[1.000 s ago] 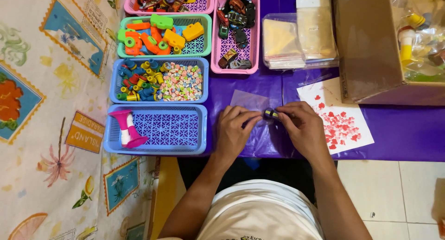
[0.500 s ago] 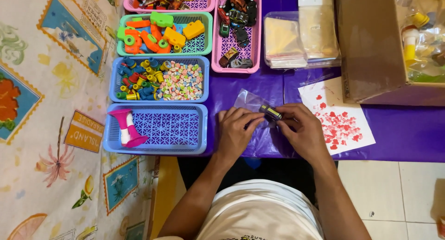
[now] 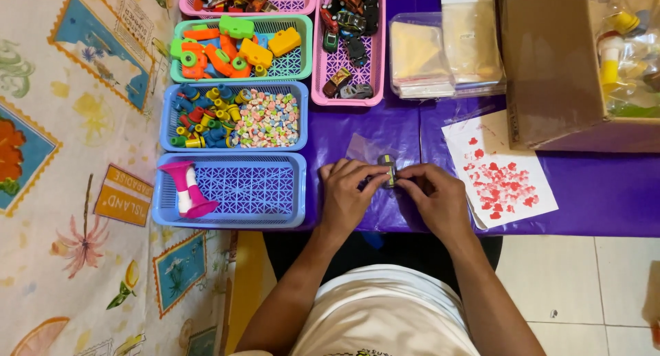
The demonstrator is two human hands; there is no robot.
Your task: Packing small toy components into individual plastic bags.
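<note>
My left hand (image 3: 347, 194) and my right hand (image 3: 434, 196) meet over the purple table cover (image 3: 591, 191). Between their fingertips they pinch a small toy car (image 3: 388, 169) inside a clear plastic bag (image 3: 363, 149). The bag's upper part lies flat on the cover beyond my fingers. Both hands grip the bagged car from either side, left fingers on its left end, right fingers on its right.
Left of my hands stands a blue basket (image 3: 234, 191) holding a pink-white toy (image 3: 187, 189). Behind it are baskets of beads (image 3: 237, 116), plastic toys (image 3: 240, 48) and toy cars (image 3: 347, 43). Bag stacks (image 3: 447, 50), a cardboard box (image 3: 557, 60) and a red-dotted sheet (image 3: 498, 170) lie right.
The bagged toy car has turned and come lower between my fingers, and both hands have closed in around it. The baskets have not moved.
</note>
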